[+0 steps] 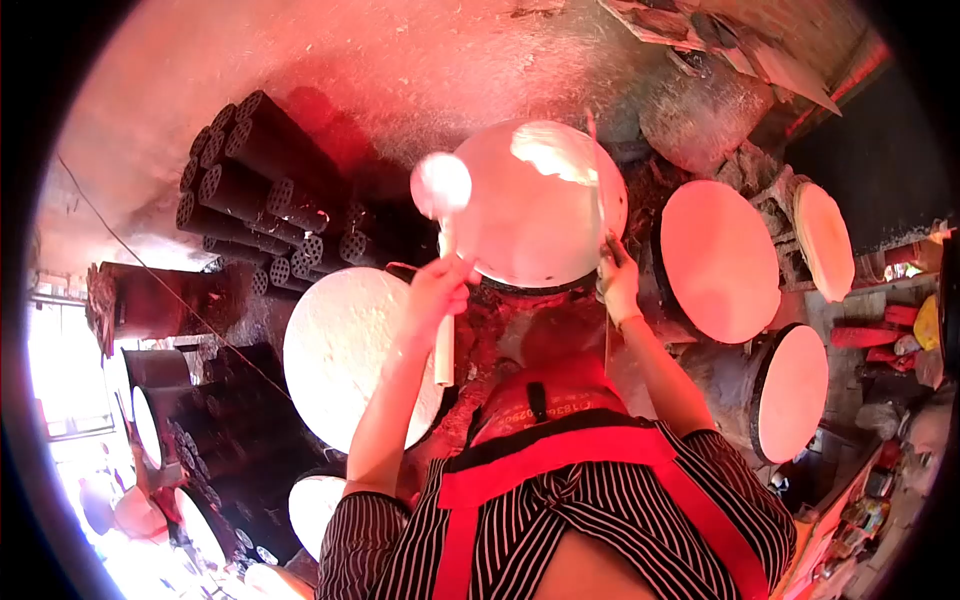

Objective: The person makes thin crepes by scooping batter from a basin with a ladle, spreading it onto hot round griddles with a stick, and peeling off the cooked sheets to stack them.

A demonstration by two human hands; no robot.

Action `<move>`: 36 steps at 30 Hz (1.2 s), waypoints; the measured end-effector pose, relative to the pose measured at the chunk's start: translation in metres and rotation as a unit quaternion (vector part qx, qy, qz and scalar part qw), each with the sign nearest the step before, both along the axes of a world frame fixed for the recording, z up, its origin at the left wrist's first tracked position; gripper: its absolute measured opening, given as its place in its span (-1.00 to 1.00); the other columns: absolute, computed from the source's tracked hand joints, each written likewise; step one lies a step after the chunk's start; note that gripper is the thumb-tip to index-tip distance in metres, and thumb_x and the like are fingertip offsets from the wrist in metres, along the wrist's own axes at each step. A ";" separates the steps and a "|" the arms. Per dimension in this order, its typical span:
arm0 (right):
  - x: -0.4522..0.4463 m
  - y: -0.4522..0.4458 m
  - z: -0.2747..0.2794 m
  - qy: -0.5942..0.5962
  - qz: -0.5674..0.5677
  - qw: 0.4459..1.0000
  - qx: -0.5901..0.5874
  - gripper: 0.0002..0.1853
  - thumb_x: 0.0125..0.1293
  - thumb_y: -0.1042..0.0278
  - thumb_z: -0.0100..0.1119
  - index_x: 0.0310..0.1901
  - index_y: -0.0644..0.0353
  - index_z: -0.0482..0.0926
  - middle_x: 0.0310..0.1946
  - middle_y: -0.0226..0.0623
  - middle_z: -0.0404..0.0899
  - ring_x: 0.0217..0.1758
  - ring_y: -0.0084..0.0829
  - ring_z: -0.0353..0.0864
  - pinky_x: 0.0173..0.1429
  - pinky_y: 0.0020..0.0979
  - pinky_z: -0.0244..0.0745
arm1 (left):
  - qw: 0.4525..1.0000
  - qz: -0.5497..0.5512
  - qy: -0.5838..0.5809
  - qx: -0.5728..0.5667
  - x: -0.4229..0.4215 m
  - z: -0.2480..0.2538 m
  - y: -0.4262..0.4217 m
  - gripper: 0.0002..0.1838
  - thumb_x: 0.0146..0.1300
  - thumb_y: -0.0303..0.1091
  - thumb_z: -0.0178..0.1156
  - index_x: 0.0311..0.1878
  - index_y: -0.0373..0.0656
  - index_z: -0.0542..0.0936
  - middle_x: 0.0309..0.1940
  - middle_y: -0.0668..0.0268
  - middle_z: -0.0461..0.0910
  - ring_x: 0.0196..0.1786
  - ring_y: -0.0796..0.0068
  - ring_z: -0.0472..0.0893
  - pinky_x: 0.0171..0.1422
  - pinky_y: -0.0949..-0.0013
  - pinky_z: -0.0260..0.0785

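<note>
My left hand (438, 292) is closed round the pale handle of a ladle-like tool (441, 187). Its round head is blurred and lies over the left edge of a large round pan (535, 225) with a pale, pinkish surface. A bright white patch shows near that pan's far edge. At the pan's right side, my right hand (618, 275) grips a long thin stick (598, 165) that crosses the right part of the surface. Close to my left forearm is another round pan (350, 350), covered in white.
Dark honeycomb coal briquettes (265, 150) are stacked at the left. More round pale-topped pans stand at the right, among them a near one (720, 262) and a lower one (792, 393). A pale disc (824, 242) is farther right. A thin cord (170, 275) runs down the left side.
</note>
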State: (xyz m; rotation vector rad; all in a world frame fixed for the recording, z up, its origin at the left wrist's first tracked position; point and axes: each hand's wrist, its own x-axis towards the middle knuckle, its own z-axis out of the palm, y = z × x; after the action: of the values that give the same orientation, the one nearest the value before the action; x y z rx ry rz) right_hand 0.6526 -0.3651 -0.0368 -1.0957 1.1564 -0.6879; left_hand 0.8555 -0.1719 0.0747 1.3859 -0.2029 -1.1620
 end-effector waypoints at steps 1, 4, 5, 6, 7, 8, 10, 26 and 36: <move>0.004 -0.010 -0.022 -0.007 0.054 0.998 -0.019 -0.62 0.37 0.28 0.06 0.19 0.11 0.47 -0.51 -0.39 0.56 -0.71 -0.57 0.36 -0.61 -0.46 0.28 | 0.999 0.024 0.013 0.021 -0.007 -0.021 0.007 -0.65 0.32 -0.14 0.18 -0.55 -0.09 0.45 -0.71 0.53 0.26 -0.72 0.77 0.16 -0.66 0.62 -0.09; 0.052 -0.037 -0.081 0.082 0.084 0.937 -0.330 -0.63 0.34 0.29 0.06 0.15 0.18 0.48 -0.38 -0.24 0.60 -0.49 -0.43 0.51 -0.35 -0.38 0.40 | 0.995 0.056 -0.014 0.086 -0.045 -0.045 0.031 -0.53 0.39 -0.02 0.03 -0.58 -0.13 0.42 -0.70 0.48 0.30 -0.72 0.74 0.18 -0.67 0.60 -0.05; 0.067 -0.044 -0.085 0.109 0.111 0.939 -0.306 -0.61 0.35 0.30 0.05 0.19 0.16 0.46 -0.38 -0.35 0.56 -0.53 -0.52 0.44 -0.39 -0.44 0.36 | 0.994 0.066 -0.003 0.083 -0.055 -0.047 0.039 -0.51 0.40 0.01 -0.01 -0.57 -0.15 0.43 -0.68 0.46 0.32 -0.71 0.74 0.18 -0.67 0.60 -0.04; 0.075 -0.044 -0.083 0.136 0.138 0.939 -0.282 -0.59 0.35 0.31 0.03 0.22 0.13 0.44 -0.38 -0.47 0.52 -0.57 -0.60 0.37 -0.44 -0.49 0.31 | 0.994 0.077 0.008 0.081 -0.065 -0.049 0.046 -0.48 0.42 0.04 -0.06 -0.55 -0.17 0.44 -0.65 0.45 0.34 -0.71 0.74 0.17 -0.67 0.60 -0.03; 0.076 -0.045 -0.081 0.146 0.177 0.936 -0.268 -0.59 0.35 0.29 0.04 0.22 0.11 0.44 -0.43 -0.48 0.48 -0.59 -0.62 0.33 -0.47 -0.49 0.29 | 0.992 0.108 0.018 0.058 -0.077 -0.050 0.049 -0.47 0.43 0.05 -0.09 -0.53 -0.19 0.45 -0.61 0.43 0.36 -0.69 0.74 0.17 -0.66 0.60 -0.03; 0.075 -0.043 -0.062 0.156 0.216 0.930 -0.254 -0.59 0.35 0.28 0.05 0.22 0.10 0.45 -0.48 -0.50 0.44 -0.62 -0.63 0.29 -0.49 -0.49 0.27 | 0.989 0.138 0.027 0.034 -0.089 -0.049 0.050 -0.45 0.43 0.07 -0.13 -0.51 -0.21 0.46 -0.57 0.41 0.37 -0.68 0.74 0.17 -0.66 0.60 -0.03; 0.060 -0.038 -0.014 0.110 0.295 0.929 -0.195 -0.63 0.36 0.23 0.04 0.18 0.01 0.50 -0.62 -0.58 0.33 -0.72 -0.67 0.16 -0.63 -0.50 0.16 | 0.984 0.173 0.044 0.009 -0.106 -0.057 0.055 -0.38 0.44 0.13 -0.21 -0.34 -0.28 0.54 -0.41 0.40 0.34 -0.62 0.74 0.16 -0.64 0.62 -0.02; 0.059 -0.085 -0.037 0.040 0.410 0.879 -0.242 -0.60 0.30 0.42 0.07 0.18 0.26 0.45 -0.02 -0.09 0.60 0.00 -0.41 0.57 0.10 -0.42 0.38 | 0.954 0.275 -0.026 0.115 -0.194 -0.041 0.028 -0.75 0.39 -0.25 0.08 -0.09 -0.18 0.66 -0.66 0.67 0.17 -0.63 0.87 0.11 -0.62 0.67 -0.13; 0.001 -0.186 0.008 -0.006 0.368 0.928 0.055 -0.55 0.33 0.53 -0.08 0.27 0.13 0.39 -0.53 -0.58 0.38 -0.72 -0.74 0.13 -0.68 -0.61 0.01 | 0.910 0.406 -0.021 0.075 -0.214 -0.024 0.008 -0.53 0.45 -0.02 -0.08 -0.05 -0.25 0.62 -0.60 0.59 0.21 -0.60 0.81 0.19 -0.60 0.66 0.02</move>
State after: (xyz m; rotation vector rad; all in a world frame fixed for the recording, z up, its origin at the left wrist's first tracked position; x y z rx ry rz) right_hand 0.6533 -0.5512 -0.0286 -1.3085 0.6738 -0.0380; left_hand 0.6414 -0.1634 0.0508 1.4158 0.4183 -0.4503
